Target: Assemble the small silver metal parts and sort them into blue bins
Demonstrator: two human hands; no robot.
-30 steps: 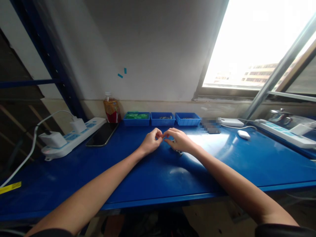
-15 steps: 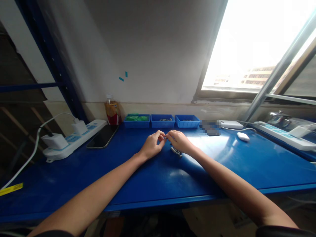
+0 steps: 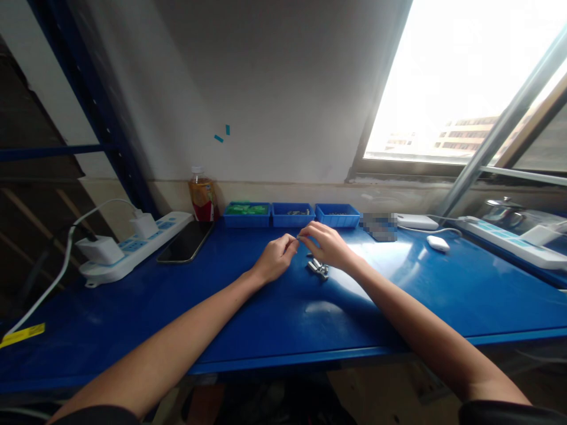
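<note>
Closely together, the left hand (image 3: 275,258) and the right hand (image 3: 326,243) pinch one tiny greyish piece (image 3: 299,238) above a smooth blue desk (image 3: 266,324).
Both hands have thumb and fingers nearly closed on this piece; the fingertips hide most of it, so its shape I cannot tell. Several shiny silver metal parts (image 3: 318,270) lie just below the right hand, which partly covers them. From these parts a broad blue surface extends toward the front edge, crossed by both forearms (image 3: 212,313). Beyond the hands, three blue plastic bins (image 3: 293,222) make the room narrower; their small contents are hard to distinguish. Right of them, a dark flat object (image 3: 380,227) is pixelated.
</note>
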